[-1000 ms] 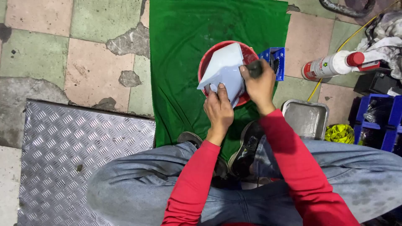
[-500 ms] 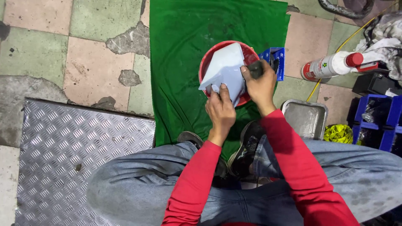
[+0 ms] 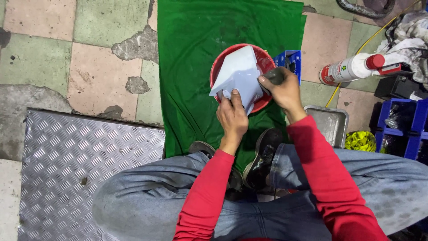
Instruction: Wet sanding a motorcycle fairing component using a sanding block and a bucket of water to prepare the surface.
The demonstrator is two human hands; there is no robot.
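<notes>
At the lower left of the frame lies a ridged metal plate (image 3: 84, 156); up the middle runs a green cloth (image 3: 191, 67) spread on the tiled floor. Just above the centre we hold a pale blue-white plastic panel (image 3: 238, 73) tilted over a red bowl (image 3: 267, 101). We judge the panel light and stiff, smooth enough to slip if wet, with thin edges that could crack under a hard squeeze; its lower edge looks the safest place to take hold. Our left hand (image 3: 232, 117) grips it there, fingers closed over the bottom rim, wrist straight, forearm rising from the knee. Our right hand (image 3: 283, 89) is closed around a dark grey pad (image 3: 274, 76) pressed to the panel's right edge, wrist bent inward. Further right sit a metal tray (image 3: 332, 125) and a white spray bottle (image 3: 350, 69).
</notes>
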